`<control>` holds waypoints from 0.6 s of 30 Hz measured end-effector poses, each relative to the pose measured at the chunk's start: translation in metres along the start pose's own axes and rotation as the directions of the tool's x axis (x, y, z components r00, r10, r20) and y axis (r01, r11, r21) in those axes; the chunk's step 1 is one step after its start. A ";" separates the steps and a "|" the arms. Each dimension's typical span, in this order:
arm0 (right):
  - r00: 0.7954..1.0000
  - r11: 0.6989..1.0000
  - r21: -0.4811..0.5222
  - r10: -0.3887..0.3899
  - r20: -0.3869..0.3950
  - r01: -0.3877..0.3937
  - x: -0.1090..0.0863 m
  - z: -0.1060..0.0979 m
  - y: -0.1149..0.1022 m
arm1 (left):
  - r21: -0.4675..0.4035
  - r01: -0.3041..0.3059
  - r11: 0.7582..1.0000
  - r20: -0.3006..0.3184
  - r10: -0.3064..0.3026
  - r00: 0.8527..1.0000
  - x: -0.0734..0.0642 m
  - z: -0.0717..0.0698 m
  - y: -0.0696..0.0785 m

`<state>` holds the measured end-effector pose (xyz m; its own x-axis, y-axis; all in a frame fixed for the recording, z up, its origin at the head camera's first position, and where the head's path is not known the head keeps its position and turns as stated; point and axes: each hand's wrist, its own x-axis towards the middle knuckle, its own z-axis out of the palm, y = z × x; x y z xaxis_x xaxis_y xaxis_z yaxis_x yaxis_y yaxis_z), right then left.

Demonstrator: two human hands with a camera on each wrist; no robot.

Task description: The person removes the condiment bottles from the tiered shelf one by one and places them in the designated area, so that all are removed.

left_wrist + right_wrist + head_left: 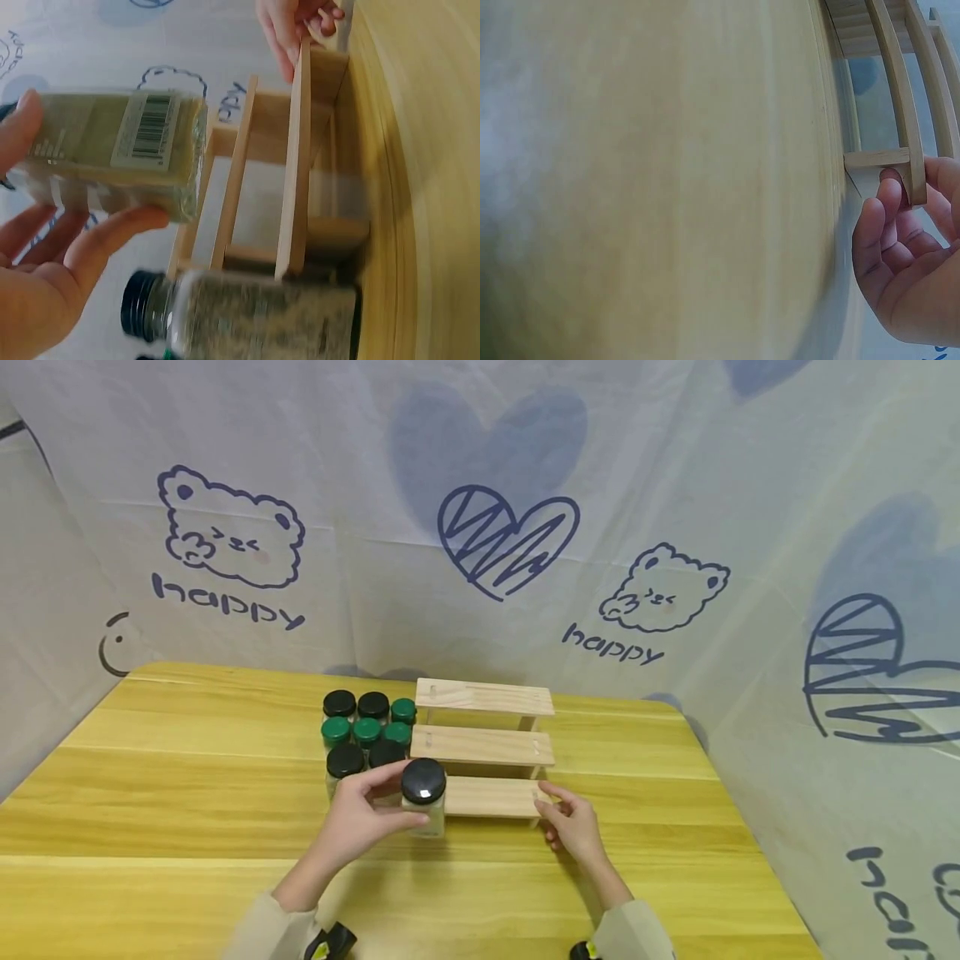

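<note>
My left hand (358, 817) grips a clear spice jar (423, 797) with a black lid, held just in front of the left end of the lowest shelf of a three-step wooden rack (483, 745). The left wrist view shows the jar (112, 150), barcode label outward, between thumb and fingers, filled with a pale green powder. My right hand (572, 823) rests its fingertips on the right end of the lowest shelf; in the right wrist view the fingers (889, 217) curl against that shelf's end (911, 161).
Several jars with black and green lids (367, 731) stand in rows on the wooden table (165, 793), left of the rack. Another jar (247, 319) lies close below the held one. A printed cloth backdrop (480, 527) surrounds the table.
</note>
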<state>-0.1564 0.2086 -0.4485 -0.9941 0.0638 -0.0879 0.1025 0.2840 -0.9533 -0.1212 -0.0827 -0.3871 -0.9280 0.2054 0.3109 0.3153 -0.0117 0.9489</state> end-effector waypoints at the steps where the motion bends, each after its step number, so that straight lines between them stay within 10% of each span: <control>1: 1.000 1.000 0.001 -0.002 0.003 0.002 -0.002 0.000 -0.003 | -0.003 -0.016 1.000 0.013 0.016 1.000 -0.001 -0.003 -0.001; 7: 1.000 1.000 -0.011 -0.008 0.008 0.008 -0.012 0.002 -0.020 | -0.015 -0.107 0.994 0.094 0.108 0.990 -0.006 -0.021 -0.002; 18: 1.000 1.000 0.003 -0.018 0.006 0.018 -0.007 0.001 -0.012 | 0.066 -0.181 0.981 0.038 0.179 0.983 -0.019 -0.051 -0.005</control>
<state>-0.1504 0.2037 -0.4362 -0.9959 0.0530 -0.0727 0.0848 0.2823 -0.9556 -0.1150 -0.1363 -0.3947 -0.8484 0.2373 0.4732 0.4904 0.0156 0.8713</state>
